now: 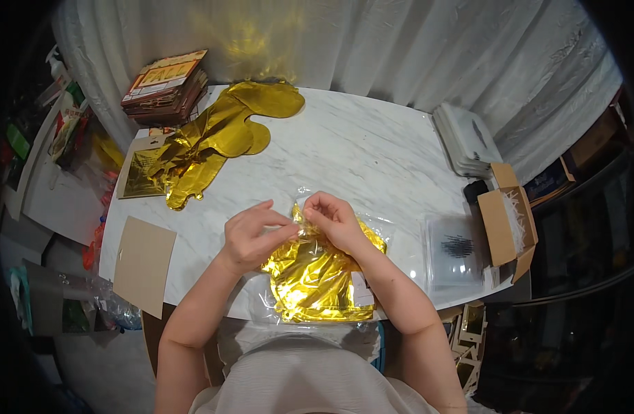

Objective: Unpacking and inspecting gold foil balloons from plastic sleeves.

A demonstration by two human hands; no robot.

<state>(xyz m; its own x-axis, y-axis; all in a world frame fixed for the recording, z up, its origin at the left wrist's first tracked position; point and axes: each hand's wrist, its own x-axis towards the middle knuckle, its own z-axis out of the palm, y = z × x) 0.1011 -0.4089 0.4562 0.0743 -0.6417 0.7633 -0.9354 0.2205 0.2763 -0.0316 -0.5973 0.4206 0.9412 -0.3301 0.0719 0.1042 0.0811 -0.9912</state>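
Note:
A crumpled gold foil balloon (313, 279) lies in front of me on a clear plastic bag (264, 295), whose edges show around it. At the balloon's far end, the thumb and forefinger of my left hand (251, 236) come together in a pinch on the foil, its other fingers loosely stretched. My right hand (335, 222) is closed beside it, its curled fingertips gripping the same narrow end of foil. The exact grip is partly hidden. A small white label (361, 290) shows at the balloon's right side.
More gold foil balloons (224, 134) lie at the far left, near stacked printed cards (164, 79). A beige card (144, 265) lies on the left. Clear bags (455, 255), an open cardboard box (506, 221) and stacked plastic packs (465, 141) occupy the marble-patterned table's (358, 145) right side.

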